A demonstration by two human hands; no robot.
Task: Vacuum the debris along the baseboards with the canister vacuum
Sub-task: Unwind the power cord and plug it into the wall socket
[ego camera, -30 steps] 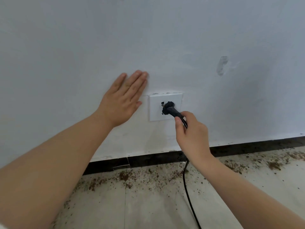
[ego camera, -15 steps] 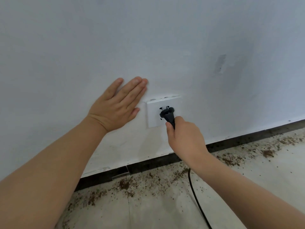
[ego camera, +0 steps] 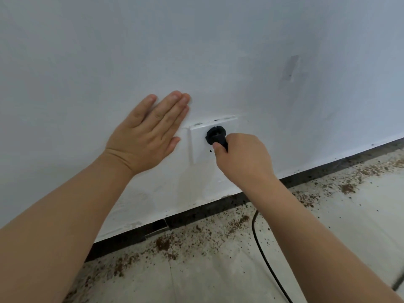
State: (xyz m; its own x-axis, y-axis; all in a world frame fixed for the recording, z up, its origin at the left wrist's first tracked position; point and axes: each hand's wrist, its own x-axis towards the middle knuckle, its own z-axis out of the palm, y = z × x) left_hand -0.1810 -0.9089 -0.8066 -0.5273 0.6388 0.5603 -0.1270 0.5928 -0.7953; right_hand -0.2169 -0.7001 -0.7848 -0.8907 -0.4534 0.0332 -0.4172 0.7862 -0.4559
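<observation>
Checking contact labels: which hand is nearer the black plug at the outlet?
Right. The right hand grips the black plug at the white outlet plate. The left hand lies flat on the wall, beside the plate's left edge, clear of the plug.

Plug (ego camera: 215, 136) prongs hidden, maybe seated in outlet (ego camera: 200, 143) (can't tell); cord (ego camera: 265, 262) cut off at btm edge.

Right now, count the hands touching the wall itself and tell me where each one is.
1. The left hand lies flat on the white wall, just left of the outlet plate. The right hand grips the black plug at the outlet instead.
</observation>
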